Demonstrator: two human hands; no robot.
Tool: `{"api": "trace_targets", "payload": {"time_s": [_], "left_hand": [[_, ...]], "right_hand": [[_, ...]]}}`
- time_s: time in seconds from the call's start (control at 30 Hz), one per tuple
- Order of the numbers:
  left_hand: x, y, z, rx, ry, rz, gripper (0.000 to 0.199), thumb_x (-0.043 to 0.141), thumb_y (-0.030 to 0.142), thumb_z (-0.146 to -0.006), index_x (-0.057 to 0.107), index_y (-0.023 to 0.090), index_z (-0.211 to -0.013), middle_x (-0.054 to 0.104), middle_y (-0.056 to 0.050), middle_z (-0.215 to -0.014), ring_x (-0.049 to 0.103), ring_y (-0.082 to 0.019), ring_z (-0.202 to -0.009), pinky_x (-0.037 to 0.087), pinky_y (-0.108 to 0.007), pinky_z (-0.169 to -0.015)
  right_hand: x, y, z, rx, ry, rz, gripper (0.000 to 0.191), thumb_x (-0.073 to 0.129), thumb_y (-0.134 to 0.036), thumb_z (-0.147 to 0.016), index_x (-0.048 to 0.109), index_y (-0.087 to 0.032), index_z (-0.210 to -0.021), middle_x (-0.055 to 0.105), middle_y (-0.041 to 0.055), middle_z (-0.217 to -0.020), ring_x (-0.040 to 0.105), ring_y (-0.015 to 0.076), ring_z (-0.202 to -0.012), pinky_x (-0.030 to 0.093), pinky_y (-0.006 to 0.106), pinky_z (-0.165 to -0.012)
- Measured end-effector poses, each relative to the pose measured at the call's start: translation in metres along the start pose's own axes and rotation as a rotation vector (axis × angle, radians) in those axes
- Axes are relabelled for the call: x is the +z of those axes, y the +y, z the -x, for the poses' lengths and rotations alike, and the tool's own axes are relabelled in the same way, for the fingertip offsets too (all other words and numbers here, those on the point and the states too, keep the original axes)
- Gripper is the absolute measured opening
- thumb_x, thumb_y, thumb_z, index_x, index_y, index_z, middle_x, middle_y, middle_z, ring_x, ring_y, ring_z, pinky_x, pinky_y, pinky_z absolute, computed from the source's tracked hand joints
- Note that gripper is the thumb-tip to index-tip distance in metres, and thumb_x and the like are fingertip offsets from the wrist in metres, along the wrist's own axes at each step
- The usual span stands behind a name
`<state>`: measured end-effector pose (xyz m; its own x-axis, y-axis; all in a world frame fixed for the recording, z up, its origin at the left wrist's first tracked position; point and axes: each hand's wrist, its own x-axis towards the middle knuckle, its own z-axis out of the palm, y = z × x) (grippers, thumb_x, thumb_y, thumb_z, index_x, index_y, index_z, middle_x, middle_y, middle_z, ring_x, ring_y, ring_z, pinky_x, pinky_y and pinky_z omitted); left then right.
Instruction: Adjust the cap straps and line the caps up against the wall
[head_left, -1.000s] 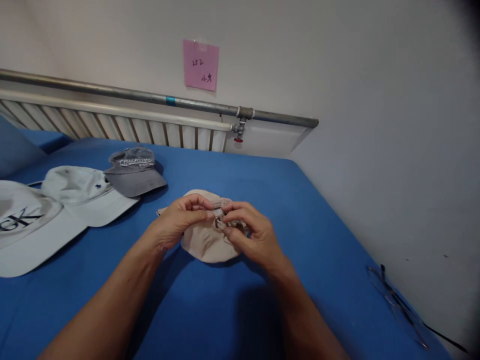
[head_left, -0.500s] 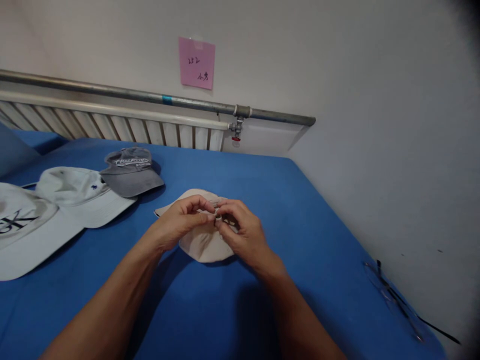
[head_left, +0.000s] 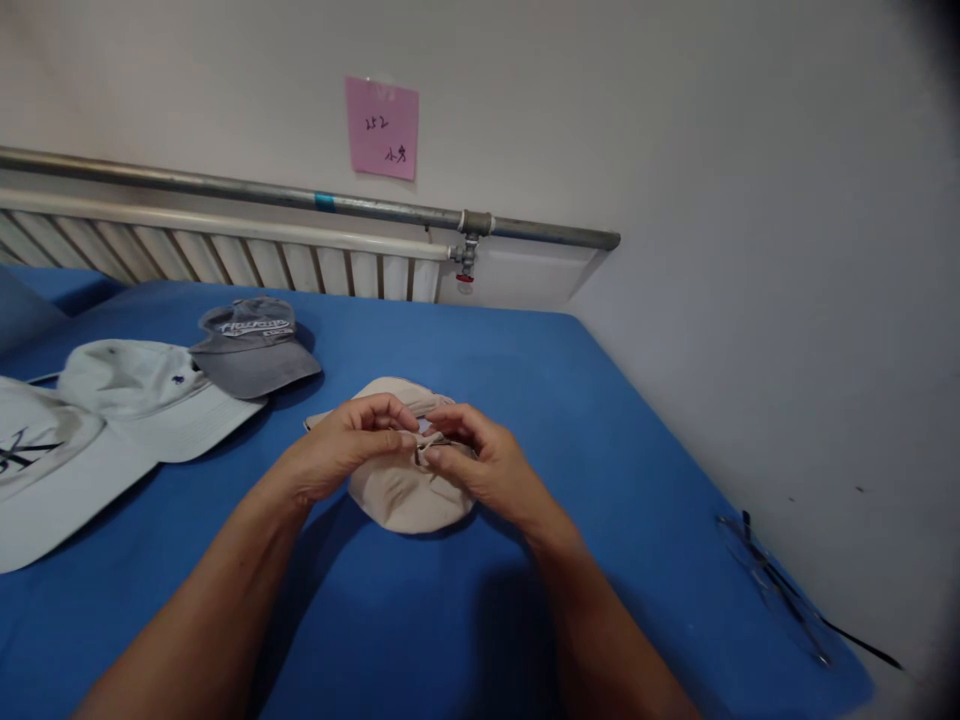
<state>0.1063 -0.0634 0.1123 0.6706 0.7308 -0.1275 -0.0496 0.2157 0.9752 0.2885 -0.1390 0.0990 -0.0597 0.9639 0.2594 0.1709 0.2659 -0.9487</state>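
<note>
A beige cap [head_left: 405, 500] lies on the blue-covered surface [head_left: 420, 620], its brim partly visible to the left behind my left hand. My left hand [head_left: 352, 440] pinches the cap's back strap from the left, thumb and fingers bent around it. From the right, my right hand [head_left: 480, 455] grips the same strap between thumb and fingers, close to the left fingertips. A small dark piece, perhaps the strap's buckle, shows between the two thumbs. The fingers hide much of the strap.
To the left lie a grey cap [head_left: 259, 350], a white cap [head_left: 150, 400] and another white cap with black letters [head_left: 67, 490]. Eyeglasses [head_left: 772, 580] rest at the right edge by the wall. Behind run a radiator [head_left: 300, 265] and a metal pipe [head_left: 240, 187]. A pink note [head_left: 382, 128] hangs above.
The fingertips have spread slightly apart at the strap, and more of the strap's opening shows. The cap's body stays in place while the whole view has shifted a little.
</note>
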Motion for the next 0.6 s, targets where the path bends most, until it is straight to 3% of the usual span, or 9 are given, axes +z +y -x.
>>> {"api": "trace_targets", "payload": {"time_s": [0.2, 0.47, 0.6], "left_hand": [[0.002, 0.001, 0.001, -0.021, 0.016, 0.017, 0.024, 0.082, 0.023, -0.063, 0.065, 0.017, -0.080, 0.069, 0.000, -0.076, 0.063, -0.012, -0.070, 0.047, -0.023, -0.067], [-0.004, 0.006, 0.004, -0.177, 0.012, -0.058, 0.020, 0.071, 0.029, -0.069, 0.065, 0.016, -0.083, 0.059, 0.002, -0.065, 0.048, -0.008, -0.051, 0.031, -0.020, -0.046], [-0.011, 0.002, 0.003, -0.199, -0.127, -0.082, 0.021, 0.074, 0.025, -0.071, 0.066, 0.019, -0.090, 0.059, 0.003, -0.068, 0.041, -0.005, -0.045, 0.024, -0.019, -0.042]], "right_hand": [[0.006, 0.000, 0.001, -0.145, 0.037, 0.237, 0.026, 0.059, -0.013, -0.081, 0.066, -0.024, -0.104, 0.069, 0.0011, -0.097, 0.063, 0.0156, -0.090, 0.050, 0.029, -0.079], [0.002, 0.000, 0.000, 0.082, 0.023, -0.044, 0.012, 0.061, -0.017, -0.076, 0.063, -0.021, -0.088, 0.063, -0.0029, -0.078, 0.058, 0.0111, -0.068, 0.048, 0.024, -0.063], [0.000, 0.001, -0.001, 0.048, 0.003, -0.059, 0.007, 0.061, -0.017, -0.077, 0.064, -0.021, -0.083, 0.063, -0.0029, -0.077, 0.059, 0.0115, -0.071, 0.048, 0.024, -0.065]]}}
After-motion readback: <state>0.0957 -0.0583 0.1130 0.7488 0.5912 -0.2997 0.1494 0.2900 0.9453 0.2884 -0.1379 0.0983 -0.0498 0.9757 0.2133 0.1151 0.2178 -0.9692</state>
